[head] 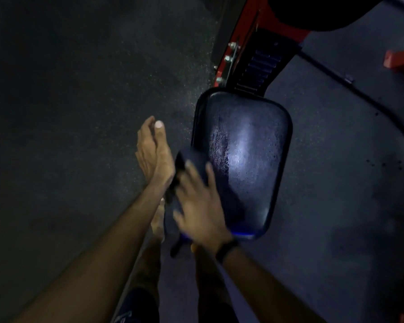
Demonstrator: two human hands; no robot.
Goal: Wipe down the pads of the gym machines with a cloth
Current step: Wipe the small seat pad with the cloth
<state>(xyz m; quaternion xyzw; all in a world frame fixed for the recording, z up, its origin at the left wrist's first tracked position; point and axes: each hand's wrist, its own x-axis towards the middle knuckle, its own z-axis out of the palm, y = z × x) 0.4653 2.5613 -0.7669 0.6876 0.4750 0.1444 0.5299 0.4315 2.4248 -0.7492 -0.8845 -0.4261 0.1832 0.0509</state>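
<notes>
Dark cloth (197, 164) on the near left edge of the shiny pad (245, 157), pressed flat under the right hand (201, 206), fingers spread wide. Left hand (153, 148) open beside the pad, holding nothing.

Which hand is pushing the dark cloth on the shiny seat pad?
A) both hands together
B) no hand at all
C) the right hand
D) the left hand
C: the right hand, wearing a wristband, lies spread on the cloth at the pad's near edge, while the left hand hangs open beside the pad.
</notes>
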